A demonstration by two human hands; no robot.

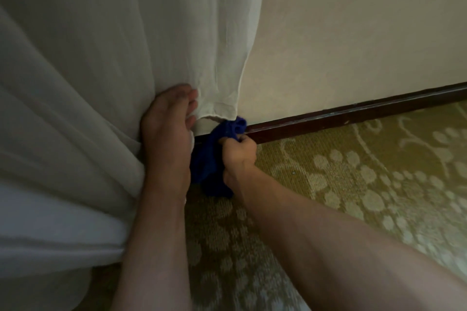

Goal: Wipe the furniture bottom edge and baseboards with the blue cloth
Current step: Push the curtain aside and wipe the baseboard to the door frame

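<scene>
My right hand (pixel 238 154) grips the bunched blue cloth (pixel 209 159) and holds it against the dark brown baseboard (pixel 353 115) where the wall meets the carpet. The cloth's top pokes out just under the hem of a pale curtain (pixel 126 45). With straight fingers, my left hand (pixel 169 121) presses the curtain folds back to the left, away from the baseboard. The baseboard section behind the curtain and my left hand is hidden.
A cream wall (pixel 353 33) rises above the baseboard, which runs up to the right edge. Olive carpet with a pale floral pattern (pixel 353 184) covers the floor. White fabric (pixel 50 235) bulges at the lower left.
</scene>
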